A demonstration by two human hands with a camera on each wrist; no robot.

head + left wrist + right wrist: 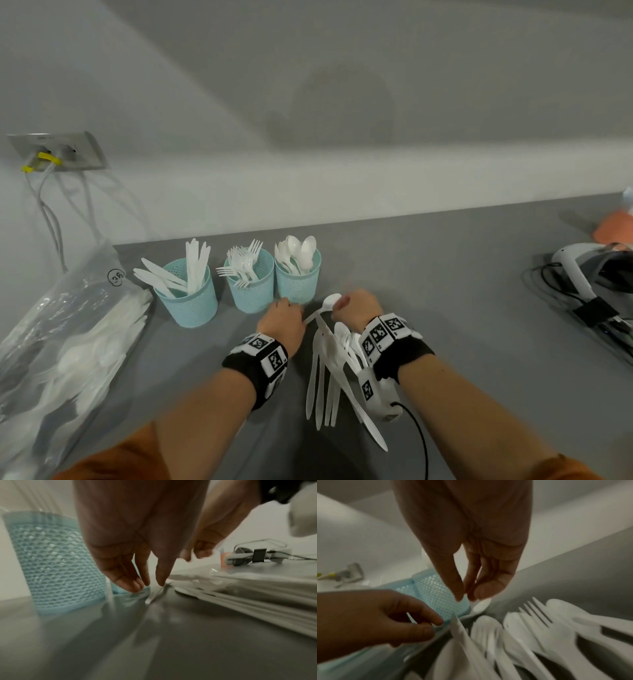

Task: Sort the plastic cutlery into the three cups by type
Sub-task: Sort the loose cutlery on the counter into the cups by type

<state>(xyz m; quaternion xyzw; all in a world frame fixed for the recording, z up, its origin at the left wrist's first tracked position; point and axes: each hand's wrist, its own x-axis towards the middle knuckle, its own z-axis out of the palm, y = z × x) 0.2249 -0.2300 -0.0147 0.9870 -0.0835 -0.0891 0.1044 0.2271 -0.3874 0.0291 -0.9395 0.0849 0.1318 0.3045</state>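
White spoon (pixel 331 301) pinched by right hand (pixel 356 306), beside left hand (pixel 282 320).

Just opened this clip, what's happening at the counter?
A person is sorting white plastic cutlery into three blue cups: knives, forks, spoons. The right hand pinches a spoon by its bowl; the left hand reaches for its handle. An unsorted pile lies between the wrists.

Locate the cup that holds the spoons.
In the head view, the spoon cup stands rightmost in the row of three blue cups, beside the fork cup, just beyond the person's left hand.
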